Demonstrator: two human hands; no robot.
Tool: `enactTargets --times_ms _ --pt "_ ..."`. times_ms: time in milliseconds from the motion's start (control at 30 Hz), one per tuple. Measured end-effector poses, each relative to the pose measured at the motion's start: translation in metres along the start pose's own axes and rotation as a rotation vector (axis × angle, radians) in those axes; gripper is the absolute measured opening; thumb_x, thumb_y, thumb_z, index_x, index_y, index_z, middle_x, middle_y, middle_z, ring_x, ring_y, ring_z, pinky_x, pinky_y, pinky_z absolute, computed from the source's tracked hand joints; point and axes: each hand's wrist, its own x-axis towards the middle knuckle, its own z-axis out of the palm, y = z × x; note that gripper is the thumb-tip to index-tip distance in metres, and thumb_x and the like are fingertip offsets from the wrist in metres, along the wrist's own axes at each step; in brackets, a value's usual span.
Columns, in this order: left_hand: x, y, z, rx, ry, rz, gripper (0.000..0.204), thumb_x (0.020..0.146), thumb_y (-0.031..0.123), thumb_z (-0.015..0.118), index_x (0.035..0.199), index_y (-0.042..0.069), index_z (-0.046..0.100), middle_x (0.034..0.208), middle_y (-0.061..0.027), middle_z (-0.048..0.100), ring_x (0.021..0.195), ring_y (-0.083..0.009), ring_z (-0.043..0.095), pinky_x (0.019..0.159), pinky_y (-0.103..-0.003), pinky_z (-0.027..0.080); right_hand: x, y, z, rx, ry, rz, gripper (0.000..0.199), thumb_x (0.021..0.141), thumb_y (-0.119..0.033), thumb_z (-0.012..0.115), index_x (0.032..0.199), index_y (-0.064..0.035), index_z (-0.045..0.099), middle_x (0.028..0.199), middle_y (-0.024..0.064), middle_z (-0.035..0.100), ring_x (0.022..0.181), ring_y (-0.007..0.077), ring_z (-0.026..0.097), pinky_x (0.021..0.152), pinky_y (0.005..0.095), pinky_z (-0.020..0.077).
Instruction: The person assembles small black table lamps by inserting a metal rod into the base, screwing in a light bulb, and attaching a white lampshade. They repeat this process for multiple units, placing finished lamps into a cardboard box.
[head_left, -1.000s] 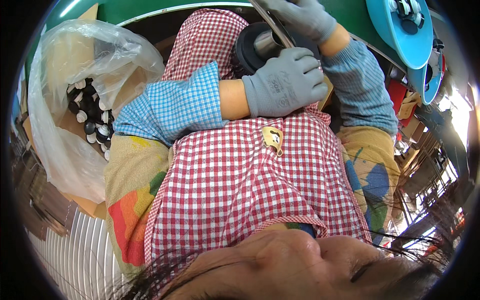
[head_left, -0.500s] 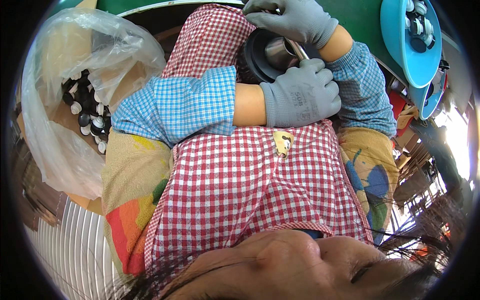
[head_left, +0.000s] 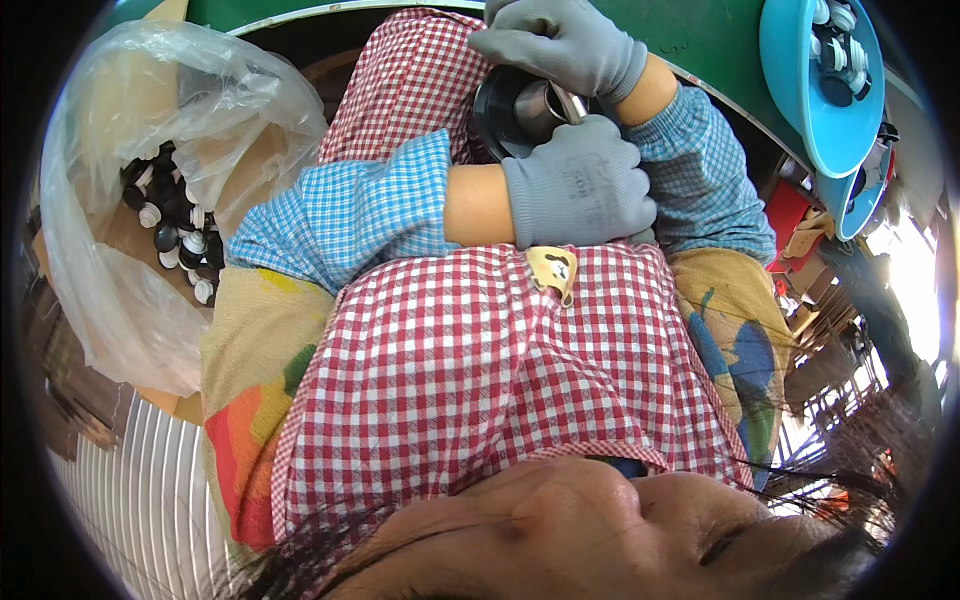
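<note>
Currently both gloved. Left hand (head_left: 580, 190) closed around something at the lap, just under a black round part (head_left: 497, 110) with a shiny metal cylinder (head_left: 537, 100) at its centre; can't tell exactly what sits inside the fist. Right hand (head_left: 565, 42) curled over the top of the same part, fingers pressing its upper rim. Part held above the red checked apron (head_left: 470, 350), near the green worktop (head_left: 700, 40) edge. Looks rigid, fairly hefty, metal likely slick; best gripped by the black outer rim. Clear bag (head_left: 140, 200) of 2-tone small caps far left; blue bowl (head_left: 815, 90) top right.
</note>
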Motion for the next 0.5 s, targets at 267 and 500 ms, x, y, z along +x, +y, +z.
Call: enactTargets --times_ms 267,500 --pt "-0.034 -0.025 -0.023 -0.448 0.221 0.279 0.015 0.064 0.024 0.069 0.069 0.012 0.062 0.068 -0.0028 0.057 0.079 -0.0241 0.064 0.098 -0.048 0.053 -0.075 -0.013 -0.017 -0.454 0.175 0.092 0.032 0.073 -0.035 0.078 0.091 -0.0101 0.070 0.087 0.0086 0.065 0.086 0.0315 0.062 0.081 0.0404 0.0511" --pt "-0.021 -0.031 -0.054 -0.583 0.098 0.030 0.013 0.083 0.014 0.077 0.084 0.003 0.070 0.085 -0.0090 0.067 0.102 -0.0297 0.066 0.101 -0.048 0.049 -0.077 -0.005 -0.041 -0.275 -0.061 0.317 0.065 0.060 -0.041 0.092 0.111 -0.0074 0.071 0.121 0.0133 0.064 0.119 0.0340 0.057 0.101 0.0427 0.0484"
